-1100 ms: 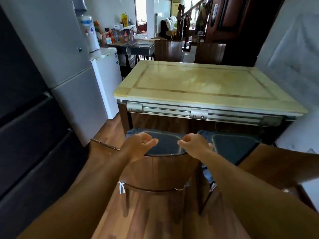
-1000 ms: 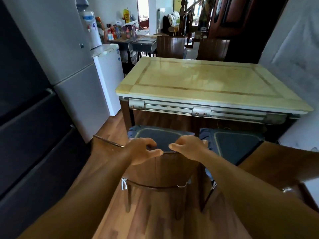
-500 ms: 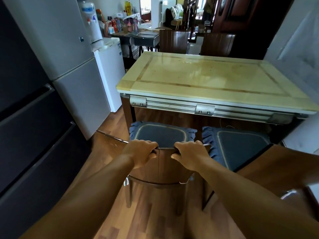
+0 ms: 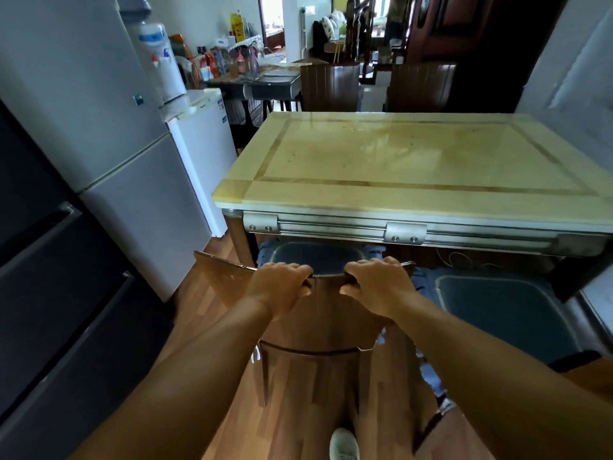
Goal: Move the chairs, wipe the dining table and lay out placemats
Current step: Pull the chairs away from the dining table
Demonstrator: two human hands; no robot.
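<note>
A brown wooden chair (image 4: 318,320) with a blue seat cushion (image 4: 318,255) stands in front of me, its seat partly under the near edge of the dining table (image 4: 408,167). My left hand (image 4: 282,287) and my right hand (image 4: 378,283) both grip the top rail of its backrest, side by side. The table has a glossy cream stone top with brown inlay lines and a metal rail below. A second chair (image 4: 504,307) with a blue cushion stands to the right, also tucked at the near side. No cloth or placemats are in view.
Two more brown chairs (image 4: 330,86) (image 4: 419,86) stand at the table's far side. A grey fridge (image 4: 99,144), a small white fridge (image 4: 202,154) with a water dispenser, and dark cabinets (image 4: 49,310) line the left. A wall runs along the right. My shoe (image 4: 345,444) is on the wooden floor.
My hands came down from just above the backrest and closed on its top rail. The view has moved closer to the table.
</note>
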